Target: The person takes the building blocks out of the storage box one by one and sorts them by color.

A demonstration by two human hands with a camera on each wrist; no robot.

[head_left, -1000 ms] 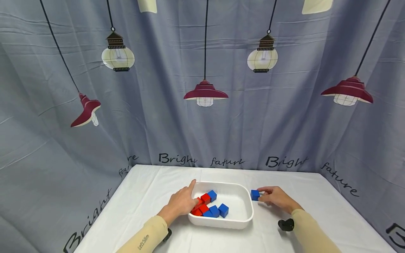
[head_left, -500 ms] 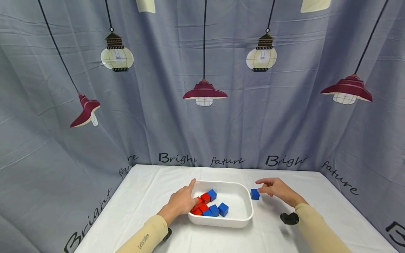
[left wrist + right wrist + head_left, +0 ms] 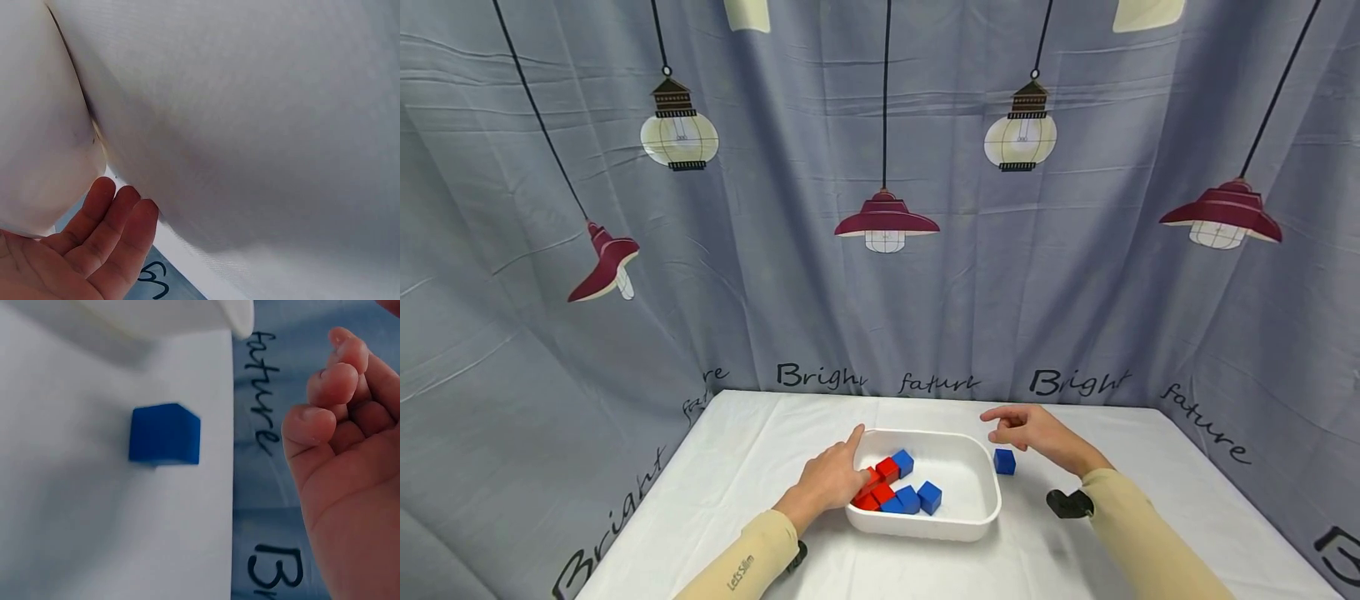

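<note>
A white plastic tray (image 3: 958,527) holds several red cubes (image 3: 887,470) and blue cubes (image 3: 929,497), most of them bunched toward its left end. At that end my left hand (image 3: 829,481) grips the side, thumb over the rim and other fingers along the outer wall. Those fingers (image 3: 125,237) lie against the wall's outside in the left wrist view. A single blue cube (image 3: 1004,462) sits on the table just right of the tray. My right hand (image 3: 1037,429) hovers above and behind this cube, index finger extended, other fingers loosely bent, holding nothing.
White cloth covers the table (image 3: 760,450). A grey-blue curtain (image 3: 820,317) printed with lamps and lettering hangs behind and at both sides. A black wrist device (image 3: 1070,503) shows under the right sleeve.
My right hand has let go of the blue cube beside the tray, then risen and moved left toward the tray's back right corner. That cube and my left hand have stayed put.
</note>
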